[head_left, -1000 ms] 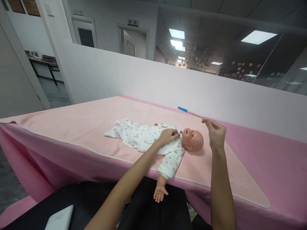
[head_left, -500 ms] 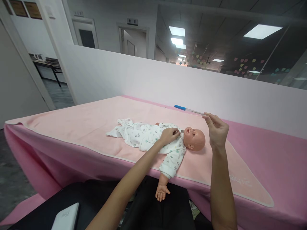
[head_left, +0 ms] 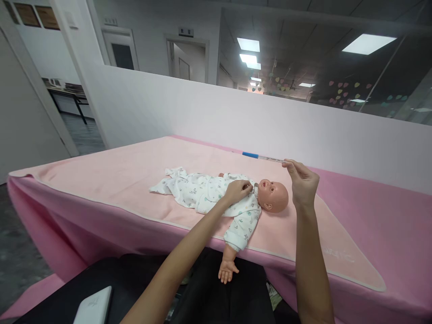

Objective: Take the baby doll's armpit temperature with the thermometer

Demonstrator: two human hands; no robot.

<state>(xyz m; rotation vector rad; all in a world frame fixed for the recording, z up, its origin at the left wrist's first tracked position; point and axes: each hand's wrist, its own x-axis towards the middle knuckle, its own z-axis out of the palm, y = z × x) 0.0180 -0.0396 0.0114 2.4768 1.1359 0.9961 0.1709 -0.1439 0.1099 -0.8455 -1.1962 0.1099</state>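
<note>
A long white wall (head_left: pixel 202 112) runs along the back of a surface covered in bright pink cloth (head_left: pixel 371 198). A pale peach blanket with a white rim (head_left: pixel 128 175) is spread on top. On it lies a plastic baby doll in white clothes with little prints (head_left: pixel 207 186), face up, with its head to the right.

The left hand (head_left: pixel 238 191) rests on the doll's chest, just by the neck. Its fingers are curled in, and I cannot tell if they have hold of the clothes. The right hand (head_left: pixel 302 180) is up beyond the doll's head. Its thumb and finger are pinched tight on the end of a thin clear stick with a blue end (head_left: pixel 261 157). The blue end points left.

Half a second ago the stick tipped up more at the blue end; now it is nearly flat. The left hand and the doll have stayed put.

The doll's near arm pokes out over the front edge. The blanket reaches far left past its feet, and pink cloth spreads out to the right.
</note>
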